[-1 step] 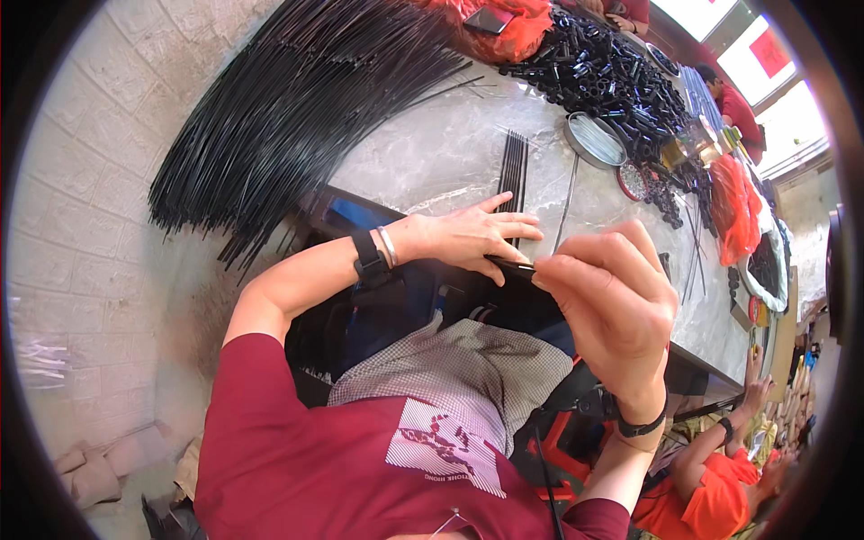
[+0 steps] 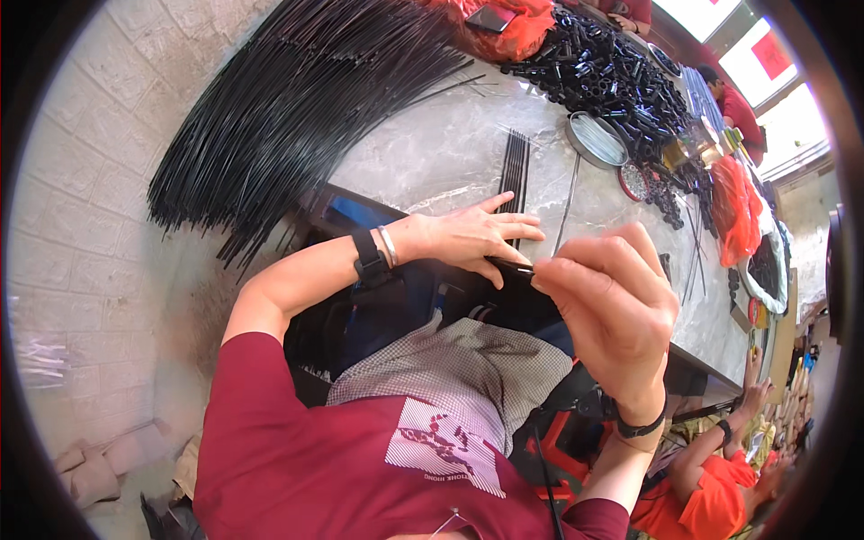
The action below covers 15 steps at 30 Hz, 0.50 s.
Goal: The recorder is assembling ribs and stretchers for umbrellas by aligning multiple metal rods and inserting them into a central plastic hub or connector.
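Beneath the spread left hand (image 2: 463, 240) lie black rods (image 2: 514, 175), near the right hand (image 2: 616, 301), pinched on a dark piece (image 2: 516, 265).

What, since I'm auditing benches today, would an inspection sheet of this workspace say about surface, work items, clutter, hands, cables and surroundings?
Surface: grey marbled table.
Work items: slim black rods side by side, partly under the left hand; a large rod bundle farther left.
Clutter: heap of small black parts, round tin, red bag.
Hands: left spread over the rods; right hand near the table edge, fingers pinched, anything held too small to tell.
Cables: thin dark cord beside the wearer's shirt; its use is unclear.
Surroundings: pale wall at left; co-worker in an orange shirt at lower right.
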{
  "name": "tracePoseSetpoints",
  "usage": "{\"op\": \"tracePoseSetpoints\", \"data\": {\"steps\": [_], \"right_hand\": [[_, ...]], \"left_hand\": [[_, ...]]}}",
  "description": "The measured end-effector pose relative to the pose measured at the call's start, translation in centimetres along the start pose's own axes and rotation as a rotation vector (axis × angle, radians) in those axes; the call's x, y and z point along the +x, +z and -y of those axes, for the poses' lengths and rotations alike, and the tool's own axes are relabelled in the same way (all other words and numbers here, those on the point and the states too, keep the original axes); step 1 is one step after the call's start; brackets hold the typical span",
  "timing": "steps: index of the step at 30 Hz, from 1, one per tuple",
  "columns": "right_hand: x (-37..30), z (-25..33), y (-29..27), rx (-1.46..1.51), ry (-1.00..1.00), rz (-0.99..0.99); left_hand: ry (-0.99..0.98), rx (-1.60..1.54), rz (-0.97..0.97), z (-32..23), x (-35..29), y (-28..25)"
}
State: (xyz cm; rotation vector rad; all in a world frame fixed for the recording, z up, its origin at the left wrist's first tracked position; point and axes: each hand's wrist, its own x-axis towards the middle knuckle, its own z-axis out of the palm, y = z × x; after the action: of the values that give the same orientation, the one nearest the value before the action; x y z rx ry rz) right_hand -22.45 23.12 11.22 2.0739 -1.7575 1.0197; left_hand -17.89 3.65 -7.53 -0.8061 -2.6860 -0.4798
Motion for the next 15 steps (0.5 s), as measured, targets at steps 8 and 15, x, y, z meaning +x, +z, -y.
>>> {"op": "tracePoseSetpoints", "data": {"steps": [8,15], "right_hand": [[0.3,0.5,-0.3,0.033,0.0,0.042],[-2.0,-3.3,-3.0,0.324,0.391,-0.33]], "left_hand": [[0.026,-0.054,0.014,-0.3,0.3,-0.3],[0.035,-0.122,0.02,-0.2,0.6,0.0]]}}
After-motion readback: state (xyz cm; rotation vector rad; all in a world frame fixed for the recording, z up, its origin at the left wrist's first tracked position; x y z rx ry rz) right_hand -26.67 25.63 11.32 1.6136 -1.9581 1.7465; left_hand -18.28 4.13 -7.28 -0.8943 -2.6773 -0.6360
